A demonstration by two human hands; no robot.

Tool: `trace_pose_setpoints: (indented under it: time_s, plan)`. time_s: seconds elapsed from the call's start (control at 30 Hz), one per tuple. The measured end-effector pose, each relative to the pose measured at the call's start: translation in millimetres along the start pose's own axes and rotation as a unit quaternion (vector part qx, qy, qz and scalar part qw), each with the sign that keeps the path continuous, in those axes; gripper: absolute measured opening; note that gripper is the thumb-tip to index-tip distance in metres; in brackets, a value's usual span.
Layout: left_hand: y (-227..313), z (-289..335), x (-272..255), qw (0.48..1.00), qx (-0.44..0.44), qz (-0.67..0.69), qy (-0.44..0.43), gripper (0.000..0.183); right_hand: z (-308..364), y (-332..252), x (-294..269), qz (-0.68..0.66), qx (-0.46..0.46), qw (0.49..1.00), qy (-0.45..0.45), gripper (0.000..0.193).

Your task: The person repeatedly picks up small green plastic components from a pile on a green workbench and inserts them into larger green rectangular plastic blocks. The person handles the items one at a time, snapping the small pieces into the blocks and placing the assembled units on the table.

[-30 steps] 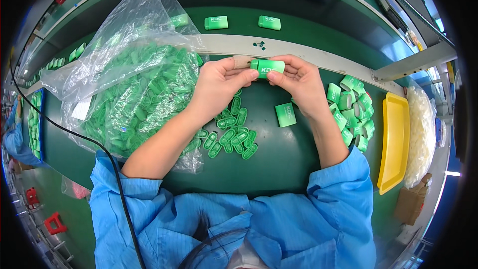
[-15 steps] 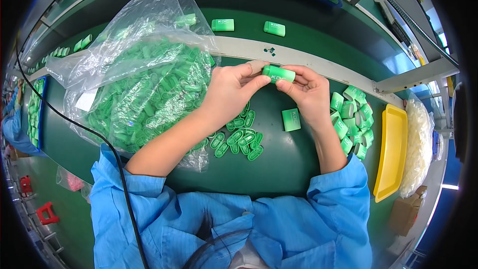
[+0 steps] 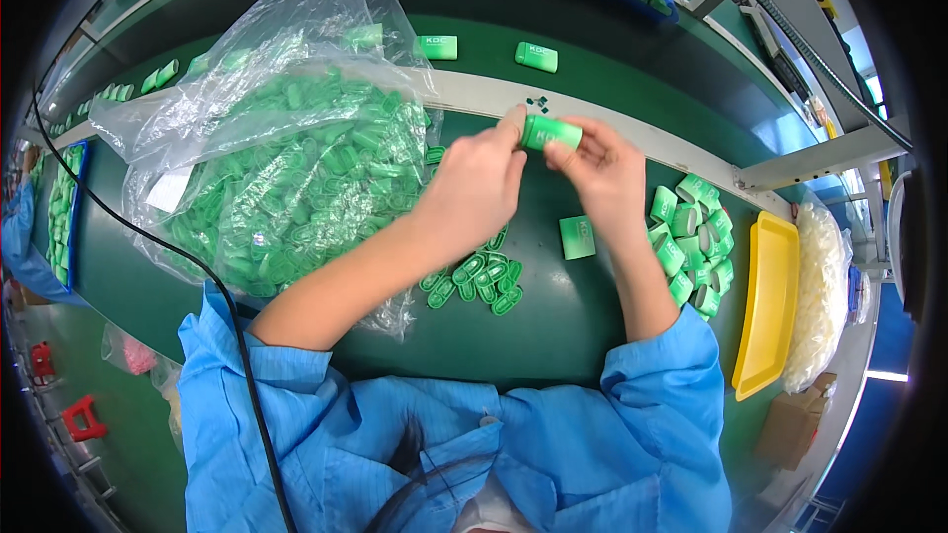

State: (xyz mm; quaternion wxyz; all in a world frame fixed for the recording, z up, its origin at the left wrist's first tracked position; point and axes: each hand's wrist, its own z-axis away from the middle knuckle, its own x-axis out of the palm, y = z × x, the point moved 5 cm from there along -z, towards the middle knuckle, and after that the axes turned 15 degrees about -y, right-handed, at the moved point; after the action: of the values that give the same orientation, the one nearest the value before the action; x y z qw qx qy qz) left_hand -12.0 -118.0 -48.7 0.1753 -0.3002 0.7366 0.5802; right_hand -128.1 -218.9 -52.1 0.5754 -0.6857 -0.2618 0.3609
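Note:
Between my hands is a small green plastic casing [image 3: 553,134], shaded from dark to pale green, with white print. My right hand [image 3: 607,178] pinches its right part between thumb and fingers. Curled at the casing's left end, my left hand [image 3: 479,183] has a fingertip against it; its other fingers are partly hidden. Loose green oval end caps [image 3: 484,276] lie on the table below my left wrist. More caps fill a clear plastic bag [image 3: 296,178] to the left. A single casing [image 3: 578,237] lies under my right hand, and a pile of casings [image 3: 693,237] sits right of it.
A yellow tray [image 3: 767,306] stands at the right edge beside a bag of whitish pieces [image 3: 818,296]. Beyond the pale rail [image 3: 592,116], casings [image 3: 536,56] sit on a green belt. A blue tray [image 3: 642,2] is at the far side. A black cable [image 3: 188,259] crosses the left.
The casing has shifted slightly upward and tilted a little. My left hand has turned, its thumb dropping away from the casing's front. My right hand still holds it.

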Motion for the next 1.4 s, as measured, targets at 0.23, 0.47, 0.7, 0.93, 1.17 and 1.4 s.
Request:
trace_pose_setpoints:
  time_s: [0.23, 0.47, 0.7, 0.93, 1.17, 1.4]
  plan:
    - [-7, 2, -28, 0.988, -0.058, -0.099, -0.098, 0.017, -86, 52, -106, 0.113, 0.113, 0.982, 0.097, 0.036]
    - [-5, 20, -21, 0.962, -0.066, -0.214, -0.153, 0.018, -44, -6, -91, 0.43, -0.014, 0.901, 0.056, 0.03]
    - [1, 2, -7, 0.987, -0.009, -0.138, -0.084, 0.027, 67, -36, -9, 0.471, 0.008, 0.864, -0.176, 0.031]
    - [-13, -7, -2, 0.958, -0.122, 0.18, -0.187, 0.031, 33, -37, -8, 0.264, -0.003, 0.961, -0.084, 0.028]
    - [-32, -2, 4, 0.831, -0.143, 0.524, -0.118, 0.024, 12, -21, 15, -0.047, -0.018, 0.998, -0.042, 0.029]
    - [-27, -5, -1, 0.848, -0.147, 0.504, -0.073, 0.026, 13, -5, -17, 0.094, 0.092, 0.987, -0.092, 0.021]
